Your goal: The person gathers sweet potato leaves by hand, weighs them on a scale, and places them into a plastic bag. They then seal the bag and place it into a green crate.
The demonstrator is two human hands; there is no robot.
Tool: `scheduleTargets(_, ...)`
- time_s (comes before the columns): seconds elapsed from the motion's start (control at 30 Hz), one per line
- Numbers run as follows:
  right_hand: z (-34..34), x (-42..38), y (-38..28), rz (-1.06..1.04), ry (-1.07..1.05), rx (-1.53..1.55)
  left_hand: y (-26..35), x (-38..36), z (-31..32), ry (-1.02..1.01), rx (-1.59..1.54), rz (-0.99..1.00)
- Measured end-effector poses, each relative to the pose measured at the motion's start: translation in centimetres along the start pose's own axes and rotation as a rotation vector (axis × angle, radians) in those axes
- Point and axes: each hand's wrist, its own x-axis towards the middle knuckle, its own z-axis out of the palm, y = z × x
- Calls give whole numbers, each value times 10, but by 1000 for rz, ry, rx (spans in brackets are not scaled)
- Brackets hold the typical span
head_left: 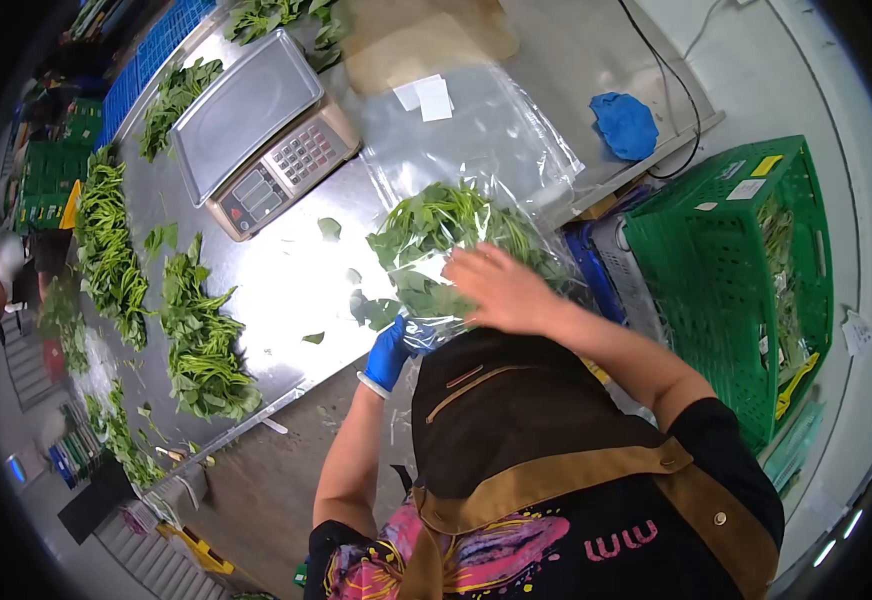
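A clear plastic bag (434, 328) of leafy greens (436, 235) lies at the front edge of the metal table. My left hand (386, 356), in a blue glove, is closed on the bag's near left end. My right hand (501, 288) is bare and slightly blurred, with its fingers stretched out over the top of the bag. It seems to rest on the plastic, though its fingertips are partly lost in glare. Just beyond the filled bag lies a stack of flat clear bags (466, 130). A few loose leaves (329, 229) are scattered to the left.
A digital scale (266, 150) stands on the table (286, 290). Bunches of greens (201, 340) lie along its left side. White paper slips (426, 97) and a crumpled blue glove (624, 126) are at the back. On my right stands a green crate (731, 270) holding packed greens.
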Motion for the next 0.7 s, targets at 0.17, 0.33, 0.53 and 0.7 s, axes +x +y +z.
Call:
scheduleTargets(0.17, 26, 2, 83, 474, 119, 48, -3, 0, -6, 4, -254, -134)
scheduleTargets(0.33, -16, -27, 61, 581, 273, 51, 71, -26, 34, 589, 1145, 594)
scheduleTargets(0.53, 32, -35, 16, 60, 130, -340, 58, 47, -10, 203, 819, 539)
scheduleTargets(0.7, -5, -15, 31, 21, 378, -174, 109, 55, -34, 10, 523, 459)
